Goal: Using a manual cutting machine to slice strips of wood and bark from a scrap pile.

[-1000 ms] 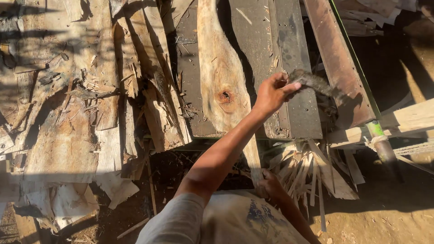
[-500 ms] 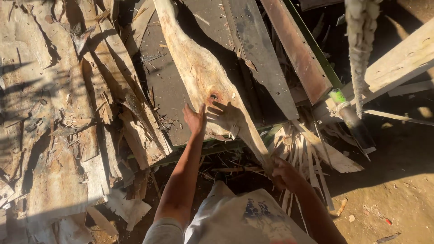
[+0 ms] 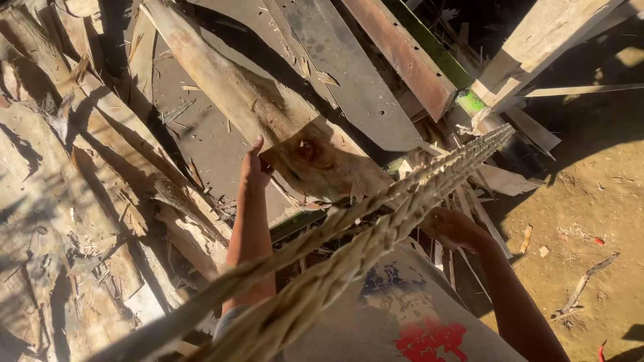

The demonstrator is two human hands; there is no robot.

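The knotted wooden slab [image 3: 282,127] was your anchor: it lay with its long axis slanting from the upper left of the pile down toward you at the lower right, its broad knotted end pointing at your body and its narrow end pointing away. Your left hand [image 3: 253,166] was pressed against the left edge of that slab, just left of the dark knot; the fingers stood straight and close together, thumb side against the wood, flat on it rather than wrapped around it. In front of the slab, nearer you, a thick braided fibre rope [image 3: 376,221] ran crosswise, from low on your left up to the right, where it passed over the slab's near end. Your right hand [image 3: 456,226] lay right of the slab's near end, just under the rope; I could not tell how its fingers stood or whether they gripped anything. Beyond the slab leaned a rusty metal beam [image 3: 402,57].
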